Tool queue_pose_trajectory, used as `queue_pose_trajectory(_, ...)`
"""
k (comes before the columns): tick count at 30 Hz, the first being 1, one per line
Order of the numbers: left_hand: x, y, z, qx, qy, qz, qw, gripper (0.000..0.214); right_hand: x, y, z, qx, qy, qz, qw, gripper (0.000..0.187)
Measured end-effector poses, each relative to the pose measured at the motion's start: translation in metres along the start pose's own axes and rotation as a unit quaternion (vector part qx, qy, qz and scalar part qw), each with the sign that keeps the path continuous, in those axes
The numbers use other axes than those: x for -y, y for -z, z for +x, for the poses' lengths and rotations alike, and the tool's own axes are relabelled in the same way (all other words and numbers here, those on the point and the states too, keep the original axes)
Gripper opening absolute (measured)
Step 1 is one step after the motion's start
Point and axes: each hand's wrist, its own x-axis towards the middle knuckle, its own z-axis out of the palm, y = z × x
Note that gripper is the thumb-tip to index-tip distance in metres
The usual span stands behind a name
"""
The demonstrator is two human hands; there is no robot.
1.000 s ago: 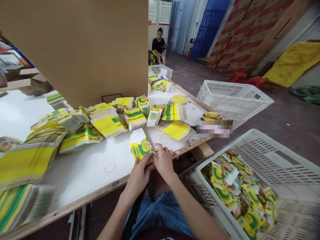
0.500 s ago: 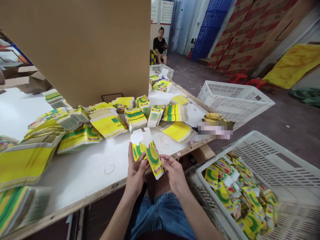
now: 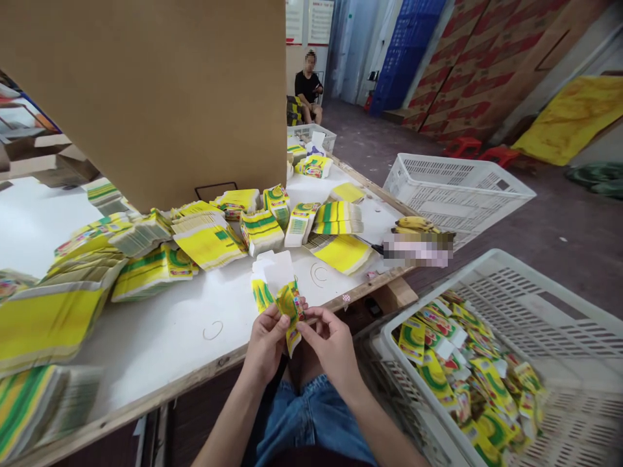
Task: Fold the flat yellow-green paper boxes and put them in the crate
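Between my two hands, over the front edge of the table, is a small yellow and green printed carton with white flaps standing up at its top. My left hand is closed around its left side, thumb on the front. At its lower right, the fingers of my right hand pinch the carton's side. Part of the yellow and green print shows to the left of the folded face; whether this is a second carton I cannot tell. Bundles of flat yellow cartons lie just behind my hands on the table.
A white crate at my right holds many yellow cartons. Another white crate stands behind it. Bananas lie at the right edge of the white table. A large cardboard sheet rises behind the bundles. A person sits farther back.
The carton has turned and its printed face is now bent or folded between my hands. My right hand has moved slightly left and down, closer to my left hand.
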Motion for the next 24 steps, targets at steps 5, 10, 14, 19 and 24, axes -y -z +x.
queue_pose_trajectory(5,-0.004,-0.002,-0.005,-0.011,0.036,-0.028,0.999,0.039,0.0,0.002,0.0,-0.009,0.047,-0.034,0.998,0.018)
queue_pose_trajectory(10,-0.011,-0.005,-0.008,0.025,0.071,-0.04,0.996,0.038,0.015,0.009,0.001,-0.064,0.26,-0.199,0.943,0.019)
queue_pose_trajectory(14,-0.013,-0.008,-0.011,0.015,0.103,-0.03,0.994,0.038,0.026,0.014,0.008,0.026,0.308,-0.233,0.922,0.041)
queue_pose_trajectory(19,-0.014,-0.012,-0.016,0.041,0.144,0.02,0.988,0.044,0.029,0.018,0.017,0.048,0.192,-0.055,0.979,0.017)
queue_pose_trajectory(24,-0.013,-0.018,-0.013,0.024,0.135,0.04,0.99,0.035,0.029,0.017,0.016,0.01,0.089,0.092,0.992,0.02)
